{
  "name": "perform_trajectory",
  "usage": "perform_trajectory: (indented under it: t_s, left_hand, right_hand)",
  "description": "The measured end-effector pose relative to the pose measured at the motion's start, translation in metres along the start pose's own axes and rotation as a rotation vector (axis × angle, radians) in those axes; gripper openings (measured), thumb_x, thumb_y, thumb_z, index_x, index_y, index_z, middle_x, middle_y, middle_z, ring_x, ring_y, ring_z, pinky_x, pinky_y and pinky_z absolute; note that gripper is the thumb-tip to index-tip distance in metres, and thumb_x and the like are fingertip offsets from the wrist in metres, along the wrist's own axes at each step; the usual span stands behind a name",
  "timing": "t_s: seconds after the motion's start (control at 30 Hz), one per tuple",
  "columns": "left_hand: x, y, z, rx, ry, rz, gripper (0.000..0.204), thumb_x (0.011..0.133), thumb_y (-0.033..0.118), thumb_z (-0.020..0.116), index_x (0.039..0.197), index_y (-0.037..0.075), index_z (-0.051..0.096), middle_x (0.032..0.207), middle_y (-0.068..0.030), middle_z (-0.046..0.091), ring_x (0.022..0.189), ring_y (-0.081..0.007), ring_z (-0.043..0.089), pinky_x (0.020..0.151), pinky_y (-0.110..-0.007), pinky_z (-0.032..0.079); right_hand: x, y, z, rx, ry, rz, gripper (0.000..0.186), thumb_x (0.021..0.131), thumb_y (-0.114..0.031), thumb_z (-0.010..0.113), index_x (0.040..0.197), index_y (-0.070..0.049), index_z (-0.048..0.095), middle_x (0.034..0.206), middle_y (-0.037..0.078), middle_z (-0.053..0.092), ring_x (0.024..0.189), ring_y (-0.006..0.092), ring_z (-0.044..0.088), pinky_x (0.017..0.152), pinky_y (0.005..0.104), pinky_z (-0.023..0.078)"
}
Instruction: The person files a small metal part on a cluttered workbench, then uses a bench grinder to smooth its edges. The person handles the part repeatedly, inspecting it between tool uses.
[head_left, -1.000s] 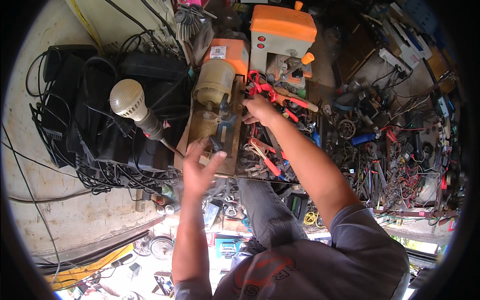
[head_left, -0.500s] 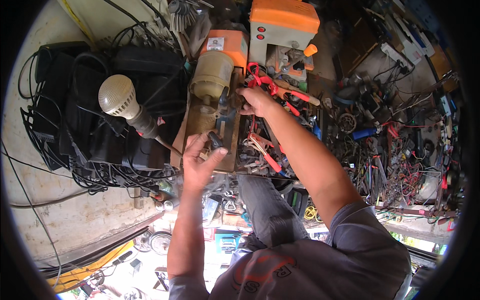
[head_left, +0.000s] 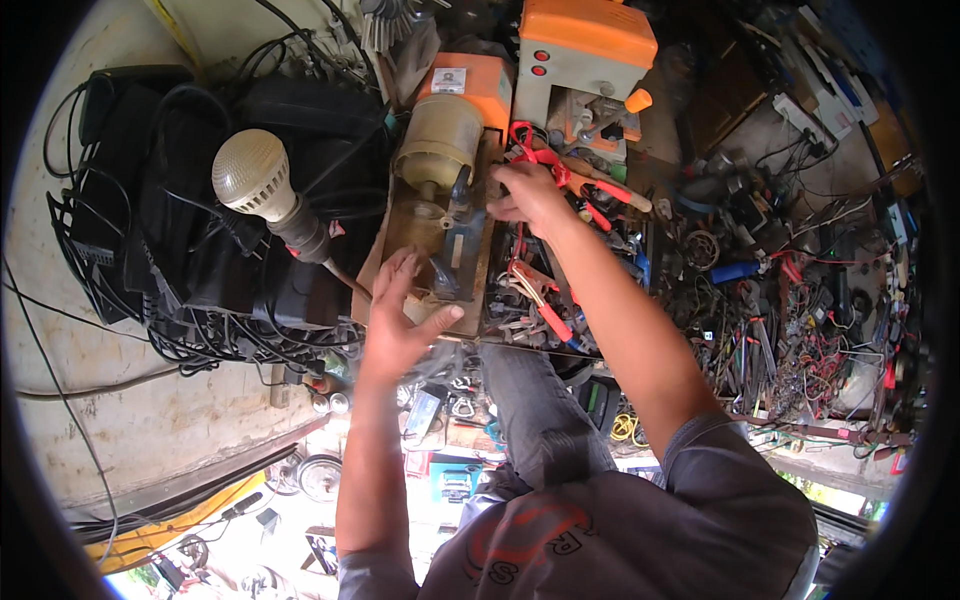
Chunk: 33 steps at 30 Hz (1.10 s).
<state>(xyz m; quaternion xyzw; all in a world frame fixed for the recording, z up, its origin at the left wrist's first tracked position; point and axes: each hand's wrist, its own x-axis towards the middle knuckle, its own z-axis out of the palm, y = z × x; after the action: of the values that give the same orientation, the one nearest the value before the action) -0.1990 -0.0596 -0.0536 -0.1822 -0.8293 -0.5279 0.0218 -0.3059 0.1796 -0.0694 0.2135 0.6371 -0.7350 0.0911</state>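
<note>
Before me is a small bench machine, seemingly a key cutter, with an orange housing and a beige cylindrical cover. My left hand is at its near end, thumb and fingers spread apart. Between them sits a black wing knob; I cannot tell whether the hand touches it. Farther up stands a second black lever. My right hand is at the machine's right edge, beside that lever, with fingers curled inward. Whatever is between those fingers is too small and dark to name.
A light bulb on a flexible stem leans in at left, over black power adapters and cables. Behind stands an orange-and-white machine with red buttons. Red-handled pliers lie right, near a heap of tools and wires.
My left hand's fingers have opened away from the black wing knob, which has turned. My right hand stays beside the machine's edge. The whole view has shifted slightly.
</note>
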Motion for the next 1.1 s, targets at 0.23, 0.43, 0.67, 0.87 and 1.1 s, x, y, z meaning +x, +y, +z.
perform_trajectory:
  t_s: [0.23,0.43,0.67,0.87,1.1]
  left_hand:
    - [-0.008,-0.015,-0.008,0.172,-0.038,-0.105,0.07,0.069,0.009,0.083,0.131,0.0,0.052,0.127,-0.0149,0.056,0.107,-0.0236,0.058,0.097,-0.032,0.046]
    - [-0.01,-0.029,-0.005,0.106,0.012,-0.101,0.068,0.068,0.009,0.083,0.129,-0.001,0.054,0.122,-0.014,0.06,0.105,-0.0229,0.059,0.096,-0.033,0.048]
    - [-0.01,-0.03,-0.001,0.174,0.035,0.031,0.065,0.07,0.014,0.084,0.126,-0.001,0.055,0.119,-0.0179,0.061,0.102,-0.0293,0.061,0.088,-0.035,0.05]
    - [-0.059,0.017,-0.02,0.318,0.24,0.066,0.066,0.078,0.021,0.079,0.133,0.002,0.049,0.123,-0.0179,0.059,0.116,-0.0341,0.055,0.098,-0.041,0.044]
    - [-0.208,0.063,-0.192,0.808,0.579,-0.118,0.04,0.075,-0.001,0.073,0.114,0.002,0.062,0.118,-0.0159,0.063,0.11,-0.0331,0.06,0.095,-0.039,0.047]
  right_hand:
    - [-0.051,-0.004,0.012,0.047,-0.04,-0.359,0.033,0.093,-0.021,0.062,0.116,0.003,0.059,0.109,0.01,0.064,0.099,0.021,0.064,0.087,0.0307,0.049]
    - [-0.071,-0.015,0.021,0.006,-0.03,-0.512,0.024,0.094,-0.014,0.059,0.11,0.003,0.062,0.106,0.01,0.066,0.102,0.0209,0.064,0.09,0.0319,0.049]
    - [-0.088,-0.015,0.03,0.087,-0.036,-0.487,0.025,0.092,-0.016,0.061,0.108,0.003,0.063,0.103,0.009,0.066,0.097,0.0168,0.063,0.088,0.0284,0.048]
    - [-0.101,-0.016,0.036,0.18,-0.102,-0.518,0.027,0.09,-0.017,0.062,0.111,0.001,0.064,0.102,0.006,0.066,0.093,0.0137,0.061,0.084,0.0273,0.047]
    - [-0.087,-0.006,0.04,0.134,-0.093,-0.499,0.038,0.093,-0.018,0.06,0.125,0.002,0.058,0.115,0.005,0.061,0.107,0.0138,0.055,0.094,0.0277,0.042]
